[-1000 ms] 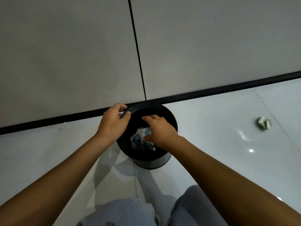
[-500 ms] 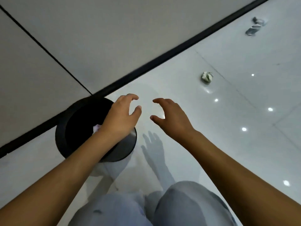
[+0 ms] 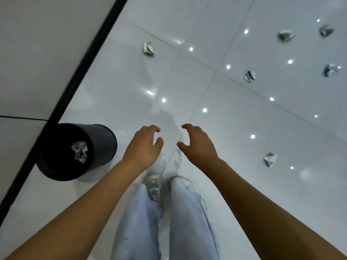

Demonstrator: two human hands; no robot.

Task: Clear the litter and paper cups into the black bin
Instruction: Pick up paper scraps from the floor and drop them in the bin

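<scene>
The black bin [image 3: 101, 145] stands on the floor at the left, against the wall, with crumpled paper [image 3: 79, 151] lying inside it. My left hand [image 3: 143, 146] hovers to the right of the bin, fingers curled apart and empty. My right hand [image 3: 197, 143] hangs beside it, also open and empty. Several crumpled paper balls lie scattered on the white floor: one [image 3: 148, 49] far ahead near the wall, one [image 3: 270, 159] to my right, one [image 3: 249, 76] further out, and others [image 3: 285, 35] at the far right.
A glossy white tiled floor [image 3: 234, 119] reflects ceiling lights. A black skirting strip [image 3: 78, 76] runs along the pale wall [image 3: 37, 53] on the left. My legs in light jeans and my shoes [image 3: 154, 184] are below my hands.
Both hands have left the bin, where the right hand was over the paper inside. The view has swung right, so the bin now sits at the left and more litter shows.
</scene>
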